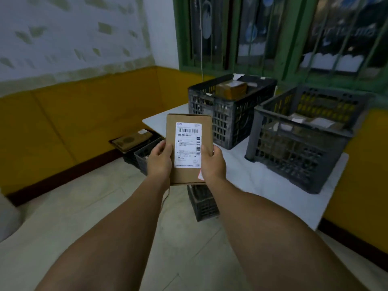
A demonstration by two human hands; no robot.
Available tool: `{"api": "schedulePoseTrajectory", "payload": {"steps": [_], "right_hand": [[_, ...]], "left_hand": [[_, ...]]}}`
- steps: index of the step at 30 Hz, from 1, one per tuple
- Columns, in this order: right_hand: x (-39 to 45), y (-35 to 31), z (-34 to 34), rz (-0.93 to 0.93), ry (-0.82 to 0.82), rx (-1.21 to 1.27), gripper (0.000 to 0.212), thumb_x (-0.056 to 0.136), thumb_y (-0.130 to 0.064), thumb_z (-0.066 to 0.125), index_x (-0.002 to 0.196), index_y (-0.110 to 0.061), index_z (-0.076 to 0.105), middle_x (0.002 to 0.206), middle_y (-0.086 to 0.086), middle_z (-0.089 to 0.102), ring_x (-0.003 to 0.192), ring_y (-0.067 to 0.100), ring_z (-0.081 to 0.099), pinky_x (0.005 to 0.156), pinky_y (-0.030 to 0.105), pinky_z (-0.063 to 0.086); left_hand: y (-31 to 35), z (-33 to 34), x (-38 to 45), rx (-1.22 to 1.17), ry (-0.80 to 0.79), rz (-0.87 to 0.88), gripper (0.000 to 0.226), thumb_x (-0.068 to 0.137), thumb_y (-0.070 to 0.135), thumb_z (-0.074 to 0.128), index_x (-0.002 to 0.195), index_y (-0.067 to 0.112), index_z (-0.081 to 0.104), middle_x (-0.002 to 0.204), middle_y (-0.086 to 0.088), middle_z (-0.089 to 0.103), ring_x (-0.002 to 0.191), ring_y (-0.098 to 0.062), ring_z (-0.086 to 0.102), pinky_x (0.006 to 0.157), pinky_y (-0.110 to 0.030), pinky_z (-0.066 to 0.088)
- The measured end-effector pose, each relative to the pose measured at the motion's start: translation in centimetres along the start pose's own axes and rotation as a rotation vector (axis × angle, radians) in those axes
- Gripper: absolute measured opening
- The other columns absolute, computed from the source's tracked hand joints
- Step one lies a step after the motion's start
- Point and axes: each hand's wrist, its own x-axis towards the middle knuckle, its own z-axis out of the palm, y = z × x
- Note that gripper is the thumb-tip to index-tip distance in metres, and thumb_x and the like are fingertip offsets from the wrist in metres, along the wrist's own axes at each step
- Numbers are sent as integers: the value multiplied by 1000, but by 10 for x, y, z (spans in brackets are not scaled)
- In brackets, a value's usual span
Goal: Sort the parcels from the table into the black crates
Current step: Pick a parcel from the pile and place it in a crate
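A flat brown cardboard parcel (184, 120) with a white barcode label is held upright in front of me. My left hand (160, 160) grips its lower left edge and my right hand (213, 164) grips its lower right edge, thumbs on the front face. Behind it, on a white table (262, 181), stand two black crates. The far crate (231, 110) holds a brown box. The nearer right crate (302, 139) holds several flat parcels.
On the floor left of the table, a dark crate (144, 154) sits beside a crate or tray with a flat cardboard piece (132, 138) on it. Another black crate (202, 202) stands under the table's front edge. A yellow wall and a green-framed window lie behind.
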Motion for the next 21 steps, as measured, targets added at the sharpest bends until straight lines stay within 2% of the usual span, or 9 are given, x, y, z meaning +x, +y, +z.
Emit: {"api": "schedulePoseTrajectory", "payload": {"steps": [2, 5, 7, 9, 12, 16, 19, 21], "right_hand": [[53, -17, 24, -5, 9, -10, 28, 102, -42, 46, 121, -23, 51, 109, 0, 63, 86, 16, 56, 69, 29, 44], [121, -45, 48, -33, 40, -17, 19, 102, -42, 46, 112, -26, 47, 104, -3, 59, 84, 17, 57, 69, 29, 43], [164, -55, 61, -44, 79, -30, 28, 102, -42, 47, 121, -21, 51, 109, 0, 62, 86, 17, 57, 68, 28, 43], [197, -56, 67, -31, 124, -39, 36, 101, -43, 48, 130, -21, 51, 116, 2, 63, 87, 18, 57, 56, 25, 41], [257, -56, 76, -20, 163, -39, 41, 101, -45, 47, 136, -21, 47, 120, 3, 63, 87, 18, 57, 49, 20, 37], [346, -66, 83, -64, 222, 7, 35, 100, -44, 48, 127, -22, 51, 117, 2, 64, 91, 18, 61, 67, 28, 49], [407, -78, 82, -73, 223, 40, 34, 101, -42, 48, 128, -23, 51, 110, -3, 61, 89, 15, 59, 67, 27, 46], [446, -90, 79, -73, 241, 45, 35, 101, -41, 48, 130, -21, 51, 109, -3, 60, 95, 18, 59, 77, 29, 44]], "left_hand": [[22, 16, 57, -17, -22, 0, 45, 99, 39, 54, 142, 27, 49, 120, 3, 64, 95, -11, 61, 66, -29, 48], [53, 41, 127, -30, -53, 23, 41, 99, 39, 54, 139, 30, 51, 107, 6, 65, 91, -10, 61, 68, -31, 51], [62, 60, 172, -28, -90, 20, 40, 99, 39, 53, 139, 31, 51, 116, 3, 65, 95, -11, 63, 72, -33, 53], [62, 78, 203, -17, -117, 22, 40, 100, 40, 52, 138, 31, 51, 119, 3, 64, 95, -10, 62, 70, -29, 52], [67, 114, 257, -11, -154, 25, 39, 100, 41, 51, 138, 32, 53, 105, 9, 65, 91, -7, 63, 62, -25, 49], [86, 170, 329, -9, -202, 58, 39, 101, 42, 49, 138, 33, 50, 100, 14, 64, 90, -7, 63, 62, -27, 49], [102, 208, 373, -1, -233, 93, 41, 101, 41, 50, 141, 32, 48, 106, 11, 65, 93, -8, 64, 68, -31, 54], [117, 236, 405, 13, -248, 100, 44, 100, 41, 51, 142, 32, 46, 116, 6, 66, 98, -13, 65, 77, -35, 57]]}}
